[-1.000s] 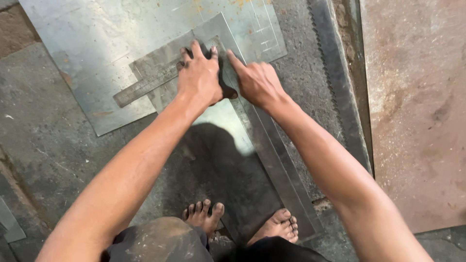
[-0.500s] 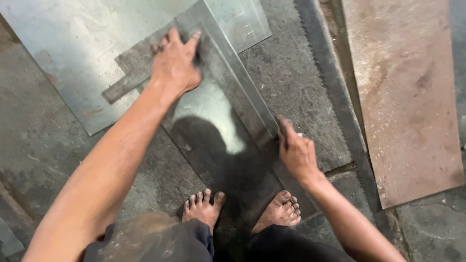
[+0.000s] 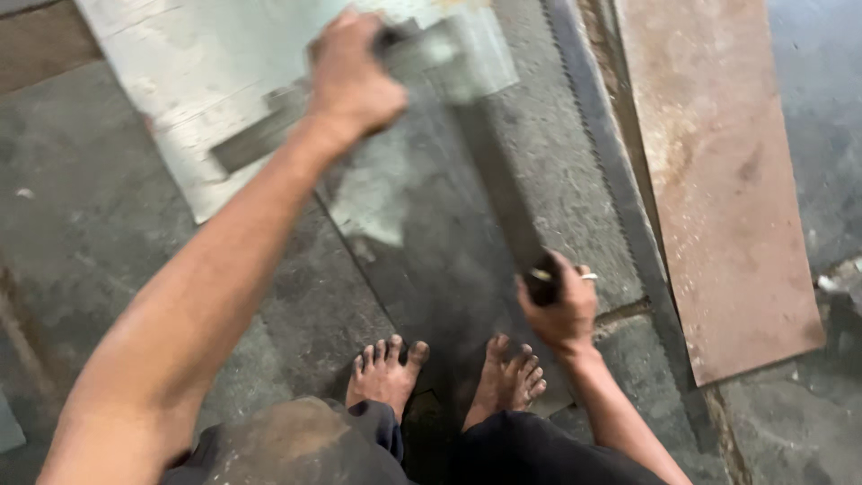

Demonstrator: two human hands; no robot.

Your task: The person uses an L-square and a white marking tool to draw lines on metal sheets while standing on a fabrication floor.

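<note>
My left hand (image 3: 352,79) grips the far end of a thin grey metal sheet (image 3: 422,216), fingers curled over its top edge. My right hand (image 3: 558,305) holds the sheet's near right edge, a ring on one finger. The sheet is tilted up off the floor between both hands, blurred by motion, and it reflects light. Under its far end lies a larger pale metal sheet (image 3: 189,99) flat on the floor. My bare feet (image 3: 449,377) stand just below the lifted sheet.
A rusty brown metal plate (image 3: 718,180) lies on the right. A long dark toothed strip (image 3: 602,162) runs beside it. The floor is grey concrete (image 3: 81,260) with a crack line near my right foot.
My right hand slid down the sheet's right edge toward my feet and closed on it. My left hand went from pressing flat to gripping the far end, and the sheet has lifted and tilted.
</note>
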